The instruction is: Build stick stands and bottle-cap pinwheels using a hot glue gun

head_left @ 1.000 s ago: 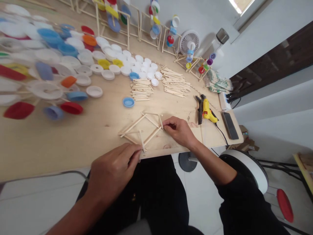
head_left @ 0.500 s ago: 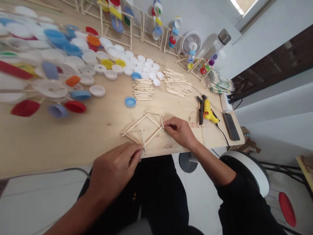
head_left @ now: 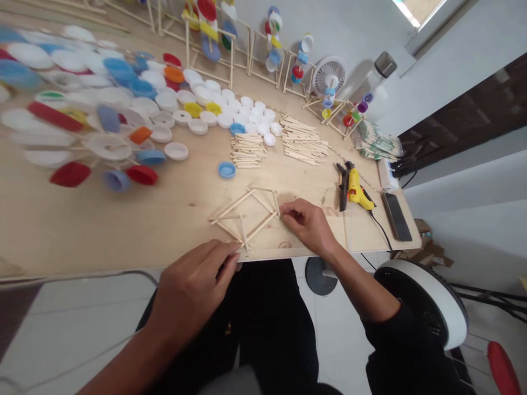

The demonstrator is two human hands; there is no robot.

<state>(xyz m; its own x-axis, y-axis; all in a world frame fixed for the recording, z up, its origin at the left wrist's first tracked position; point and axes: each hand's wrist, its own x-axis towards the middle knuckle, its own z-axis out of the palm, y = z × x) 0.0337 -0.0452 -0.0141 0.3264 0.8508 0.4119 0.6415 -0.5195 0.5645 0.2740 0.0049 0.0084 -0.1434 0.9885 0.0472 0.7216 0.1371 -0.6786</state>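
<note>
A small frame of thin wooden sticks [head_left: 230,207] lies on the wooden table close to its front edge. Its sticks form a diamond outline, with short pieces angled up at the near and right corners. My left hand [head_left: 197,274] pinches the frame's near corner between thumb and fingers. At the right corner, my right hand [head_left: 307,222] has its fingertips closed against the end of a stick. A blue bottle cap [head_left: 226,169] lies beyond the frame, before a pile of short sticks [head_left: 248,150]. Off to the right rests a yellow glue gun [head_left: 357,189].
White and coloured bottle caps [head_left: 198,127] spread over the left and back. A cap wheel [head_left: 110,148] stands at left. More sticks [head_left: 304,140], a small fan [head_left: 329,77], a clear bottle [head_left: 373,77] and finished stick stands line the back. A phone [head_left: 396,216] lies at right.
The camera view has turned slightly, so the table's contents appear farther right. Both hands stay at the same corners of the stick frame, with little visible movement.
</note>
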